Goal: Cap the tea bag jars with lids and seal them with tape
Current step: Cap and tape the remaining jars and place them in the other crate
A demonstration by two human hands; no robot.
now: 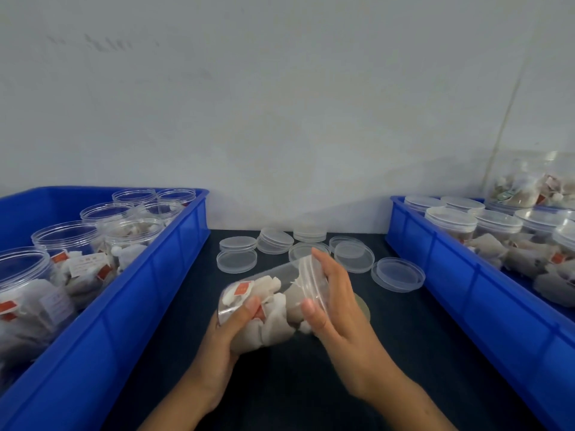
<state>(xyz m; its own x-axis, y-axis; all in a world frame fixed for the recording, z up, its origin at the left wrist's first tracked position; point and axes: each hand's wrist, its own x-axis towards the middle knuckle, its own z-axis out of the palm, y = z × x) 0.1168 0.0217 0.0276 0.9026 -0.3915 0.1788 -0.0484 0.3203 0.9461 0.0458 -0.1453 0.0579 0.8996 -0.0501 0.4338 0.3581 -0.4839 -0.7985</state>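
Note:
A clear plastic jar full of white tea bags with red tags lies tilted on its side above the dark table, mouth pointing to the upper right. My left hand grips the jar's base end from below. My right hand is wrapped over a clear lid that sits on the jar's mouth, thumb on the near rim and fingers over the far rim. Several loose clear lids lie on the table behind the jar. A roll of clear tape peeks out from behind my right hand.
A blue bin on the left holds several open jars of tea bags. A blue bin on the right holds several capped jars, one more stacked on top at the far right. A grey wall rises behind the table.

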